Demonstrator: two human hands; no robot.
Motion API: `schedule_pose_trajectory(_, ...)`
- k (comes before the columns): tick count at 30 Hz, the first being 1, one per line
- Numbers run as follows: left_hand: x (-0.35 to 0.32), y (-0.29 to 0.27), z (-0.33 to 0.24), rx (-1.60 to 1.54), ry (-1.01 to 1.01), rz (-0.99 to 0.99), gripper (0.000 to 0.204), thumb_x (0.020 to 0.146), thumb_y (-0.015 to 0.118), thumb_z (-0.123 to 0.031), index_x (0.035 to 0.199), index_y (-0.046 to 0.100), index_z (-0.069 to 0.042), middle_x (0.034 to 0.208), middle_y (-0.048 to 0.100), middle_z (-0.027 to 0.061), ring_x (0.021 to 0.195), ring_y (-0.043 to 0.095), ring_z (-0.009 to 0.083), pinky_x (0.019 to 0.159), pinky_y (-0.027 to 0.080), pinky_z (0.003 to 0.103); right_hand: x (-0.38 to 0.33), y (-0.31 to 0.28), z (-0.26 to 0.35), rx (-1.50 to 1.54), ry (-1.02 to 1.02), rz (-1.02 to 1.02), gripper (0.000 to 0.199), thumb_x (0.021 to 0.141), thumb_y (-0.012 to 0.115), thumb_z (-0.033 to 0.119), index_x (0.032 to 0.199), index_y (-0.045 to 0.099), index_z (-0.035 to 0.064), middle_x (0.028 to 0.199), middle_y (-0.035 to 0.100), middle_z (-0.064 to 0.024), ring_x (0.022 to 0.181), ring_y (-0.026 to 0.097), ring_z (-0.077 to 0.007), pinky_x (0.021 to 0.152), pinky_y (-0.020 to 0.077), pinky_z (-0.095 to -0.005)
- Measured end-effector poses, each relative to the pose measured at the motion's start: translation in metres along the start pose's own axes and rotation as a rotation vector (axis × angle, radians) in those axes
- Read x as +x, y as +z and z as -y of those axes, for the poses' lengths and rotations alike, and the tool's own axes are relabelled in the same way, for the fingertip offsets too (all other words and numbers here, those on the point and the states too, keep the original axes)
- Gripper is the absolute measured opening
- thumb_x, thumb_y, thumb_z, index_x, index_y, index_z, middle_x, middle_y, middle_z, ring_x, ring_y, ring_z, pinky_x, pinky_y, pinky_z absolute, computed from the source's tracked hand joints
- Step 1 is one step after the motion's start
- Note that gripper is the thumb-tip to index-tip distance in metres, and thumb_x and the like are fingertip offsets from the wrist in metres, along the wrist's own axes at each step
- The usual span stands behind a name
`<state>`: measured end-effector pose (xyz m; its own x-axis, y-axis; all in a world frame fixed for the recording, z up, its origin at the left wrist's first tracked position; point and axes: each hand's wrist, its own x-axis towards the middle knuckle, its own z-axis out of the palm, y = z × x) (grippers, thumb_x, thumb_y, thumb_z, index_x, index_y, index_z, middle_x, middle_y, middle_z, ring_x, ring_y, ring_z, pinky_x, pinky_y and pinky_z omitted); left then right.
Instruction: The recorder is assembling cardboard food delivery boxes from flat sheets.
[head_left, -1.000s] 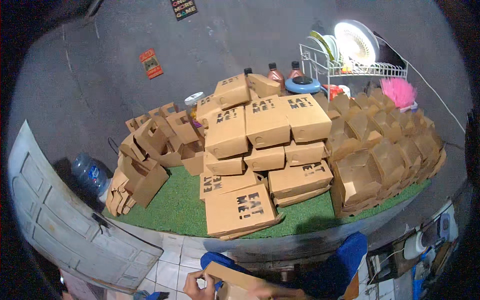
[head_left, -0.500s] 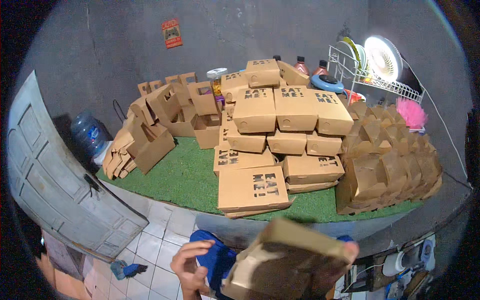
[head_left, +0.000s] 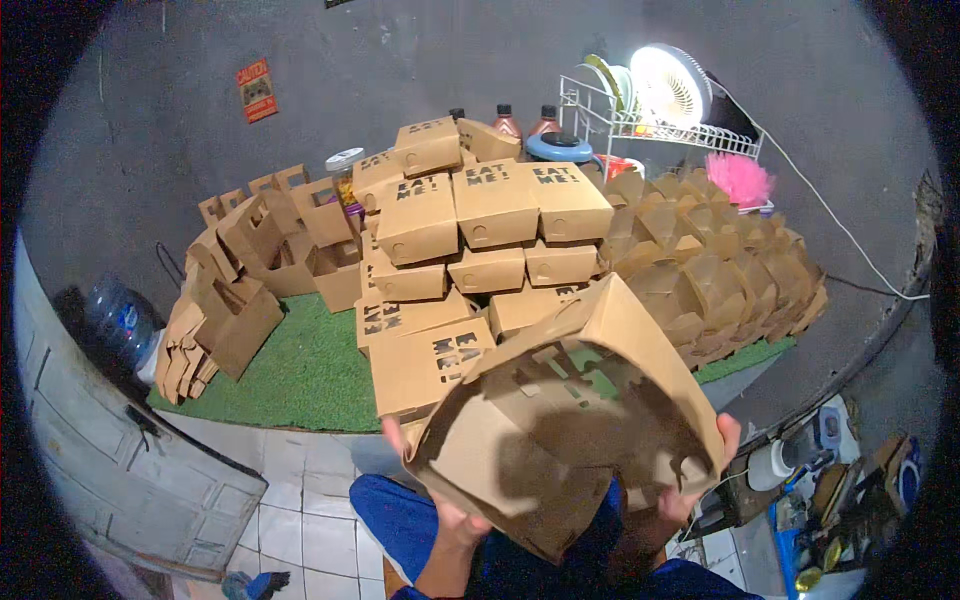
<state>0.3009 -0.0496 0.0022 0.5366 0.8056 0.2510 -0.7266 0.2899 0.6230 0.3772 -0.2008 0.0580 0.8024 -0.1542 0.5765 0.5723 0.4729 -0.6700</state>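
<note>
Both hands hold an unfolded brown cardboard food box in front of my body, its inside facing me and letter-shaped cut-outs in one panel. My left hand grips the box's lower left edge, with a fingertip showing round the outer side. On the other side, my right hand is closed on the lower right edge. Behind it rises a stack of closed cardboard boxes. Rows of open brown cardboard boxes stand to the right of the stack, partly hidden by the held box.
Green artificial turf covers the raised surface. Paper carriers with handle holes stand at its left, near a water jug and door. Behind are a dish rack, a lit fan and a pink tuft.
My left hand has gone from free with spread fingers to gripping the box. The box has risen and turned its inside toward me. The view has shifted right.
</note>
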Motion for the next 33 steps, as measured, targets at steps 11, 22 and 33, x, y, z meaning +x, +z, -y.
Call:
schedule_pose_trajectory(11, -0.037, -0.015, 0.036, -0.078, -0.173, 0.133, 0.113, 0.065, 0.080, -0.034, 0.141, 0.000, -0.008, 0.140, 0.024, 0.0141, 0.127, 0.030, 0.0268, 0.104, 0.026, 0.043, -0.019, -0.057, -0.019, -0.575, -0.109, 0.569, 0.092, 0.067, 0.077, 0.033, 0.129, 0.017, 0.0023, 0.123, 0.033, -0.0165, 0.116, 0.038, -0.0281, 0.096, 0.0318, -0.0397)
schedule_pose_trajectory(22, -0.021, -0.004, 0.040, -0.118, -0.024, 0.225, 0.114, 0.067, 0.078, -0.033, 0.141, -0.005, -0.007, 0.139, 0.024, 0.0145, 0.126, 0.032, 0.0258, 0.103, 0.028, 0.042, -0.035, -0.034, -0.021, -0.244, 0.069, 0.265, 0.085, 0.074, 0.069, 0.034, 0.133, 0.014, 0.0067, 0.126, 0.030, -0.0140, 0.115, 0.038, -0.0269, 0.096, 0.0323, -0.0399)
schedule_pose_trajectory(33, -0.017, 0.019, 0.032, 0.193, 0.135, 0.175, 0.106, 0.074, 0.072, -0.033, 0.141, -0.006, -0.007, 0.135, 0.028, 0.0152, 0.121, 0.036, 0.0244, 0.099, 0.032, 0.042, -0.033, -0.024, -0.029, -0.272, 0.061, 0.132, 0.082, 0.077, 0.064, 0.028, 0.136, 0.010, 0.0091, 0.129, 0.030, -0.0136, 0.112, 0.039, -0.0263, 0.095, 0.0338, -0.0375)
